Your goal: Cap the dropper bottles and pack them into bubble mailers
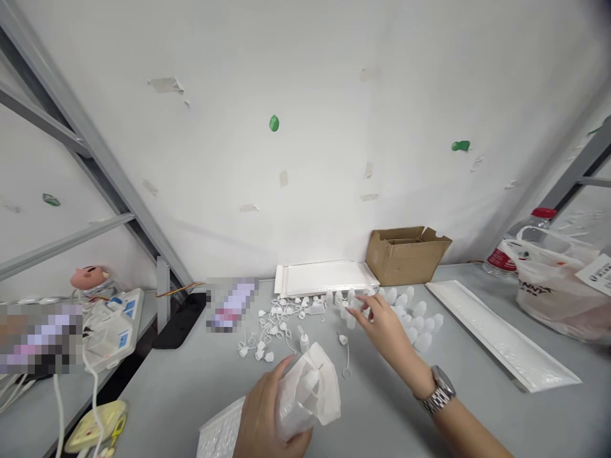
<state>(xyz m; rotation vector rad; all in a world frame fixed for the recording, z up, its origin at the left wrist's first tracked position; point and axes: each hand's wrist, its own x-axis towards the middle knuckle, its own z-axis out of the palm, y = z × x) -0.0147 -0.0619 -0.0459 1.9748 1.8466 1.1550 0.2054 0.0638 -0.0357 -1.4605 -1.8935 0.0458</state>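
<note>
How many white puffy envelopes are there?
3: the held envelope in the left hand, the back envelope beside the cardboard box, and the long envelope at the right. More could be hidden under the back one.

A broad white wall rises behind a grey tabletop; torn scraps of pale tape cling to it here and there, along with a green oval patch and a longer green patch towards the right; a grey metal upright slants down the left side, joined by a crossbar, beside a neighbouring grey tabletop; another metal frame stands at far right; the light is soft, the lower wall faintly shadowed.
</note>
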